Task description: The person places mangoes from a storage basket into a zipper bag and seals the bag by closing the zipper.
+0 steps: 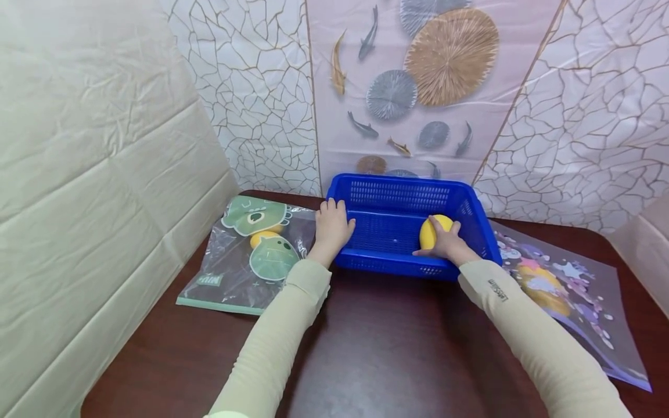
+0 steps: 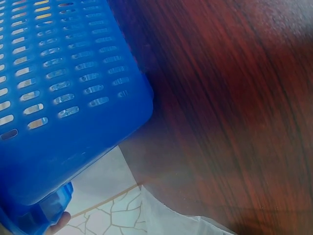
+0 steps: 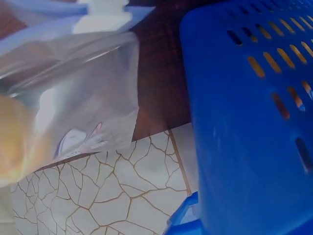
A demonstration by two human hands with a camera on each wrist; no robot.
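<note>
A blue plastic basket (image 1: pixel 397 261) with slotted walls stands at the back of the table. My left hand (image 1: pixel 332 229) grips its left rim, the thumb toward the inside; in the left wrist view a fingertip (image 2: pixel 59 223) shows by the rim. Inside the basket at the right, a smooth yellow oval fruit (image 1: pixel 427 235) is held by my right hand (image 1: pixel 448 241), thumb and fingers spread around it. Whether the fruit touches the basket floor, I cannot tell. The right wrist view shows the basket's outer wall (image 3: pixel 234 122), with the right hand out of sight.
Left of the basket lies a clear zip bag (image 1: pixel 230 276) with green cartoon prints and something yellow inside. On the right, a purple-edged zip bag (image 1: pixel 608 307) also holds yellow contents, partly under my right sleeve. A patterned wall covering (image 1: pixel 261 104) hangs behind the dark wooden table (image 1: pixel 376 342).
</note>
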